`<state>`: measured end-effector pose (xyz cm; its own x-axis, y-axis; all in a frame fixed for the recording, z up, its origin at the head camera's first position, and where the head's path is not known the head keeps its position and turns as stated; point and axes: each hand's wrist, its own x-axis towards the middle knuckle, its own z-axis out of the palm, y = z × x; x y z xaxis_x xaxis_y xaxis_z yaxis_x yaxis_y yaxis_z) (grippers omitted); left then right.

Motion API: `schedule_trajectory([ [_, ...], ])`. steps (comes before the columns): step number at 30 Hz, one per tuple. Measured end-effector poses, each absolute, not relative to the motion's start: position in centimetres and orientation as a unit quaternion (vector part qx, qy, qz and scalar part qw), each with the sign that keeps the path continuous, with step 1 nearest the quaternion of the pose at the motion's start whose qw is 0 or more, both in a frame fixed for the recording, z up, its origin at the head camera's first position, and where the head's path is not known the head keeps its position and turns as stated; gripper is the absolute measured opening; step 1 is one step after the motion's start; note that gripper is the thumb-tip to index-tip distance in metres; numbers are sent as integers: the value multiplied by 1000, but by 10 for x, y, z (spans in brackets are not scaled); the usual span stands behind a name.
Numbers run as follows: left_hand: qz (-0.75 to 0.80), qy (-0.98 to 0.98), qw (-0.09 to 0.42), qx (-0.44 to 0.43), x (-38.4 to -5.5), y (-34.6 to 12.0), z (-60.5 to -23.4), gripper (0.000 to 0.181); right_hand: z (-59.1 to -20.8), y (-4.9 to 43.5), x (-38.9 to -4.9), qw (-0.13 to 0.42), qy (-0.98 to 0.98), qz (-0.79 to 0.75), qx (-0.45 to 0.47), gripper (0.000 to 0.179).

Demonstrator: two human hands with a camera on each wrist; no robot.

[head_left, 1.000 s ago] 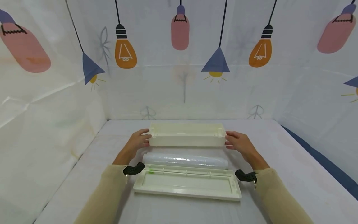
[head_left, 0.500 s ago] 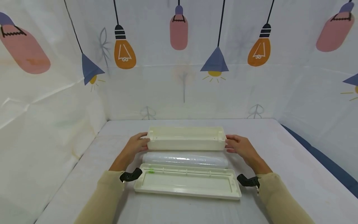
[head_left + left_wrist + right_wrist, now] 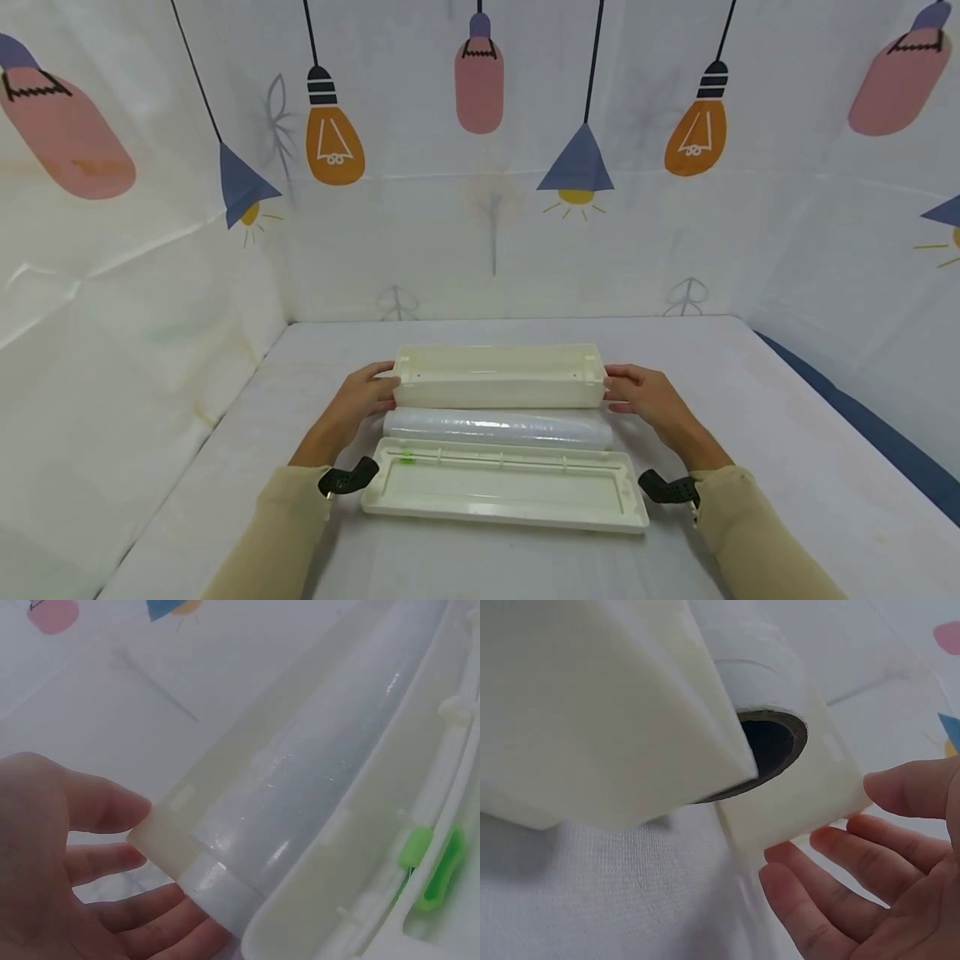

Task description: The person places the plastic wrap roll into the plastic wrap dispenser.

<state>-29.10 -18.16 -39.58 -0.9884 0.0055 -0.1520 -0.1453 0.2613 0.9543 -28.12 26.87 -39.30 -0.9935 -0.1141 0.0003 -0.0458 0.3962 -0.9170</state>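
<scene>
A long cream plastic wrap dispenser box lies with its hollow side showing, behind a roll of plastic wrap. My left hand holds the box's left end; in the left wrist view its thumb touches the corner, with the fingers around the end. At the right end my right hand holds the box likewise, thumb at the corner and fingers bent by the end wall. Nearest me is the dispenser lid, inner side up. It carries a green slide cutter. The roll's dark open core shows in the right wrist view.
All the parts lie on a white-covered table. White sheeting printed with lamps hangs behind and along both sides. A dark blue strip runs beyond the table's right edge.
Both hands have brought the dispenser box toward me, closer to the wrap roll, slowing in the last half second. Roll and lid have stayed in place.
</scene>
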Motion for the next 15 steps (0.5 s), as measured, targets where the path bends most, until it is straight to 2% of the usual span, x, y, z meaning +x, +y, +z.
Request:
schedule_trajectory([
  [15, 609, 790, 58, -37, -284, -185, -399, 54, -395, 269, -278, 39, 839, -541, -47, 51],
])
